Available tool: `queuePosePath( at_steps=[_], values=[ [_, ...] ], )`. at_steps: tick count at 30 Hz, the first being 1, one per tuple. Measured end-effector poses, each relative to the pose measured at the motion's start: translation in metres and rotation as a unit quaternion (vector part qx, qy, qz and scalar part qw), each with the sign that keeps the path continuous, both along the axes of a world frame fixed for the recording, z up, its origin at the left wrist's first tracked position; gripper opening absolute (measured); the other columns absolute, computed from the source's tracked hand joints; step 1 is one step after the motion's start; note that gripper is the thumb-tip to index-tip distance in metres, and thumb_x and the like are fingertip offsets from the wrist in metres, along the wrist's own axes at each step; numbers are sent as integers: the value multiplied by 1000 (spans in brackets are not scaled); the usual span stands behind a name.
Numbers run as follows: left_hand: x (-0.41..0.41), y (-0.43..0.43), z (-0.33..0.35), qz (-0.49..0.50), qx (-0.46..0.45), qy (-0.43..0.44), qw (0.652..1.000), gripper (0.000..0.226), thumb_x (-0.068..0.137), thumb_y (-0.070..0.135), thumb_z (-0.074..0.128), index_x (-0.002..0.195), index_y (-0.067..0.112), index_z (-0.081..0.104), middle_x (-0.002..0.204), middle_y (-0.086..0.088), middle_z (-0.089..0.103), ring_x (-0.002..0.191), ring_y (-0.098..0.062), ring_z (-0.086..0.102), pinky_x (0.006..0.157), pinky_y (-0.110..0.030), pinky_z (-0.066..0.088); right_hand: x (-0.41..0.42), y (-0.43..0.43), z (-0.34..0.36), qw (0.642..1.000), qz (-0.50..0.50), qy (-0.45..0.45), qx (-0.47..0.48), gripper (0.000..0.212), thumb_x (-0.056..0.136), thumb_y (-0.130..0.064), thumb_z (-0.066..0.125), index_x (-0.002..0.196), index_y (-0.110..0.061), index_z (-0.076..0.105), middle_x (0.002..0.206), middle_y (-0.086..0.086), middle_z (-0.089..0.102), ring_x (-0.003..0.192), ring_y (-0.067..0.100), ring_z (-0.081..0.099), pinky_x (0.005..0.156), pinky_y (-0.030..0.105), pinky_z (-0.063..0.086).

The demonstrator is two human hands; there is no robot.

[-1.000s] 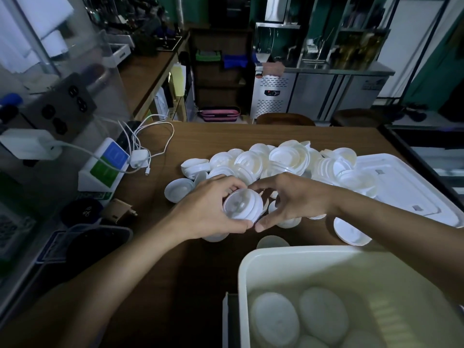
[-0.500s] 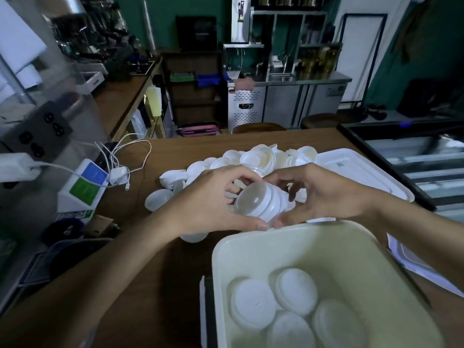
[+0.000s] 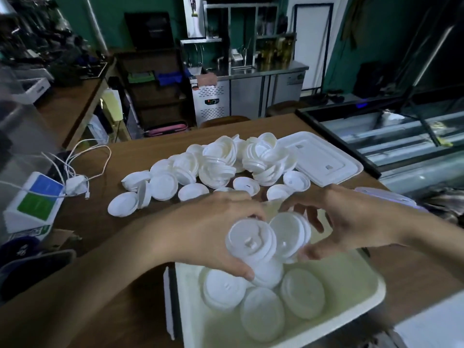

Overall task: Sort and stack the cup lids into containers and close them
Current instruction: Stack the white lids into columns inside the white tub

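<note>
A short stack of white cup lids (image 3: 266,241) lies on its side between both hands, right above the white container (image 3: 361,297). My left hand (image 3: 213,229) grips its near end and my right hand (image 3: 351,227) its far end. Inside the container several stacks of lids (image 3: 261,317) stand upright. A heap of loose white lids (image 3: 226,164) covers the wooden table (image 3: 140,154) behind my hands. The container's flat white cover (image 3: 324,159) lies at the right of the heap.
White charger cables and an adapter (image 3: 75,184) lie at the left, next to a white box with blue and green panels (image 3: 35,199). A glass display case (image 3: 401,131) borders the table on the right. A dark bin (image 3: 32,270) sits at the lower left.
Both hands have carried the stack of lids from over the table toward me, and it is now over the container. The camera view has tilted down and nearer to the container.
</note>
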State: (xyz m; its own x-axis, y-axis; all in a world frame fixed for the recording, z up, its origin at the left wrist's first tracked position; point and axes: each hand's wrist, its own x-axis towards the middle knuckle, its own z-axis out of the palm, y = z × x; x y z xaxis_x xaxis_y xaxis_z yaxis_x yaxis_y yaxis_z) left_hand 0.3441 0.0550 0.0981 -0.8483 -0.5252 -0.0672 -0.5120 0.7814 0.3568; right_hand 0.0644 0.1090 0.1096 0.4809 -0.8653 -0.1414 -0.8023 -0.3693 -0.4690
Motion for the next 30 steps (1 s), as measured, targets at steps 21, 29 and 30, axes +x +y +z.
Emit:
queuePosePath(
  at_steps=[21,29,30],
  values=[
    [-54,32,-75,-128,13,-232,964,86,64,65,90,126,32,42,108,5,43,83,-18,37,68,-35,33,22,12,-43,928,106,356,4,74,79,-71,69,138,-32,46,125,-11,50,121,15,49,93,37,48],
    [-51,27,-77,-127,25,-237,963,61,77,51,87,121,24,54,110,5,45,93,-19,47,69,-36,42,27,6,-58,901,129,413,31,68,73,-61,82,122,-20,60,115,-2,56,105,22,55,75,33,36],
    [-50,26,-77,-128,26,-231,964,56,79,50,85,119,25,54,107,7,42,90,-17,42,66,-35,37,27,4,-60,905,126,405,42,66,73,-62,81,121,-21,61,115,-3,57,105,21,56,75,32,34]
  ],
)
